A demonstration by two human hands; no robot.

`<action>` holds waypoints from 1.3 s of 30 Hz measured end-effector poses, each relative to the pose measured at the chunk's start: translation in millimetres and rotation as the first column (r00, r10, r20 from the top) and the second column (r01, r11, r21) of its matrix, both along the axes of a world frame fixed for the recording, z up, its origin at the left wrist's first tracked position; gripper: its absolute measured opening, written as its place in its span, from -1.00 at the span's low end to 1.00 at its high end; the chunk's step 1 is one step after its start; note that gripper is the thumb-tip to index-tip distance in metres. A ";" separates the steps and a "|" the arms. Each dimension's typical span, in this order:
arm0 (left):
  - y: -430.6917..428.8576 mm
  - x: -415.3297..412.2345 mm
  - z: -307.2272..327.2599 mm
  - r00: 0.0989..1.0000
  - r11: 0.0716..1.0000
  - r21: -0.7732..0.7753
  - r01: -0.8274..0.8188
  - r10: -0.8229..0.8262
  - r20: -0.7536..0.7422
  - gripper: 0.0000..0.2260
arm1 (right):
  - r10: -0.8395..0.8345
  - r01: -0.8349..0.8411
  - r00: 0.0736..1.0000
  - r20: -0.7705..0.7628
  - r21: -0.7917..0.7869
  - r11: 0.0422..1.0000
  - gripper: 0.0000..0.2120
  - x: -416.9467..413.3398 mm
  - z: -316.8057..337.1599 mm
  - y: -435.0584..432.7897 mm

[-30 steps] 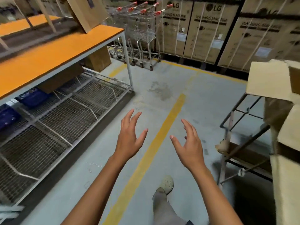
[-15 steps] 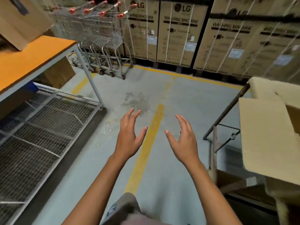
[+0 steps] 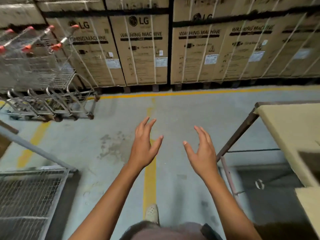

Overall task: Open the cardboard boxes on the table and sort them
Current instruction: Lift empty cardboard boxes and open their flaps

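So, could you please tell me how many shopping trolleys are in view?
4, nested at far left: rightmost trolley, second, third, leftmost cut by the frame edge; more may be hidden.

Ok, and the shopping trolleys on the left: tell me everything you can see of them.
The shopping trolleys are grey wire-mesh metal, several nested one into the next in a row, upright. Their handles carry red-orange end caps. Small castors stand on the grey concrete floor, at the upper left, just in front of the strapped cardboard washing-machine boxes. Blur hides whether the baskets hold anything. The left hand and right hand are open and apart from them.
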State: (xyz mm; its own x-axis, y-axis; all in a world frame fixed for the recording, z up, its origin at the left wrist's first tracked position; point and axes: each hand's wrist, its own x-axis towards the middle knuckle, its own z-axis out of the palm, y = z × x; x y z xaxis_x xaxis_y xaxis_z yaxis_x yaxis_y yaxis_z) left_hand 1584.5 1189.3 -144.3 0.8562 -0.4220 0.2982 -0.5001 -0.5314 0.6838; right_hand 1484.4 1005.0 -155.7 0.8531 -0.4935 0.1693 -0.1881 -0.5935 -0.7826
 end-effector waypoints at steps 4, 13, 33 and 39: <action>-55.0 93.9 15.2 0.993 0.994 0.010 0.112 -0.112 0.023 -0.42 | -0.120 0.120 0.993 0.006 -0.011 0.993 -0.41 66.4 12.1 -37.3; -224.8 260.1 2.7 0.944 0.946 0.002 0.325 -0.324 0.059 -0.48 | -0.319 0.319 0.946 0.051 0.006 0.948 -0.41 203.5 -0.7 -181.1; -703.3 460.7 7.1 0.707 0.709 -0.105 0.697 -0.704 -0.060 -0.47 | -0.752 0.752 0.652 0.096 0.042 0.658 -0.33 347.5 9.5 -563.8; -877.2 494.8 8.1 0.489 0.492 -0.089 0.866 -0.871 -0.055 -0.42 | -0.895 0.899 0.426 0.135 0.048 0.435 -0.37 374.8 12.6 -687.1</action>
